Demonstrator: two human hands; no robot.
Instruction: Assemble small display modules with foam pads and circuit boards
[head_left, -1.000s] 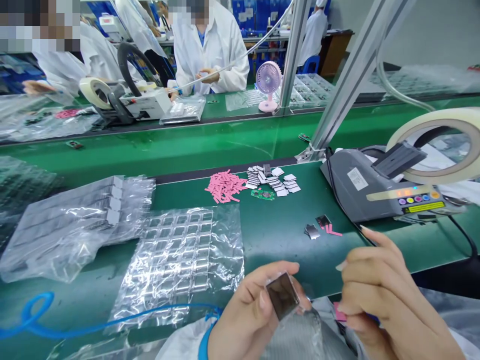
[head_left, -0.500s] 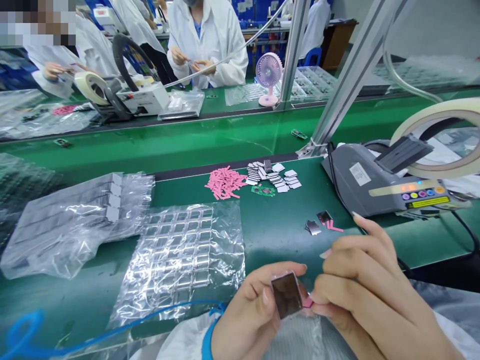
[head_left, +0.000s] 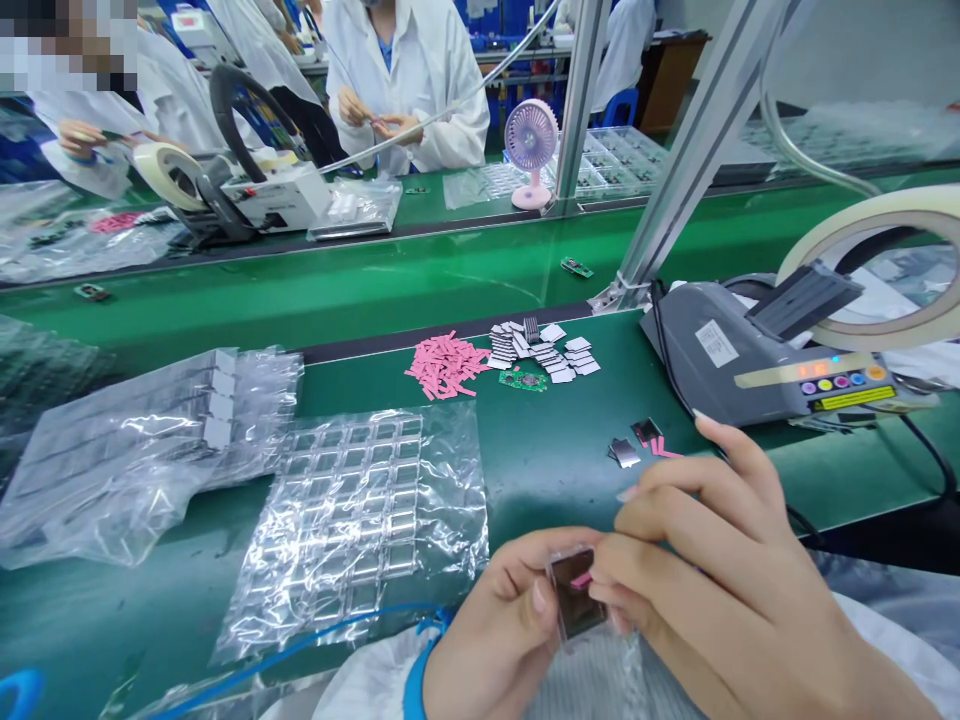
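My left hand pinches a small dark square panel by its edges, near my lap at the bottom of the view. My right hand is closed on a small pink strip, pressing it onto the panel's face. Just beyond my hands, on the green mat, lie two loose dark panels with pink strips beside them. Further back sit a heap of pink strips, a stack of small white-and-dark parts and a little green circuit board.
A grey tape dispenser with a large tape roll stands at the right. A clear cell tray in plastic film and a bagged stack lie at the left. Past the green conveyor, people in white coats work by a pink fan.
My right hand has moved left from beside the panel onto it, bringing the pink strip to its face. My left hand has kept hold of the panel.
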